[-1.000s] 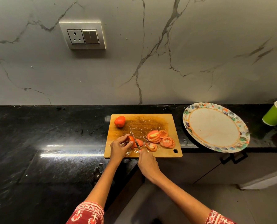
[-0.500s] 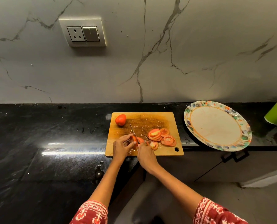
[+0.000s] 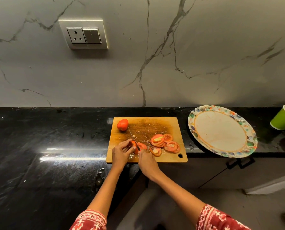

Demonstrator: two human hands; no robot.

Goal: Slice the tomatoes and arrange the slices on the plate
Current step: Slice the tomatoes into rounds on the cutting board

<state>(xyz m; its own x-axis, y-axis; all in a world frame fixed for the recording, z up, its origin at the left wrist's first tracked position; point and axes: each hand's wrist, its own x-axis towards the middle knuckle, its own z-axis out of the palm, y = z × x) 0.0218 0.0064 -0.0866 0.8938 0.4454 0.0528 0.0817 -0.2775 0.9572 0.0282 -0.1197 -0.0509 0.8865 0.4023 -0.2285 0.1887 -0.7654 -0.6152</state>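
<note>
Head view: your left hand (image 3: 121, 152) pinches the tomato piece (image 3: 133, 145) on the cutting board (image 3: 171, 125); your right hand (image 3: 146, 161) grips the knife (image 3: 133, 136) cutting into it. Slices (image 3: 165, 144) lie just right, the plate (image 3: 221, 113) beyond on the table (image 3: 55, 130).

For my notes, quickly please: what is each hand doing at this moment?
Left hand: closed on the tomato piece, steadying it on the cutting board.
Right hand: closed on the knife, blade in the tomato piece.
</note>
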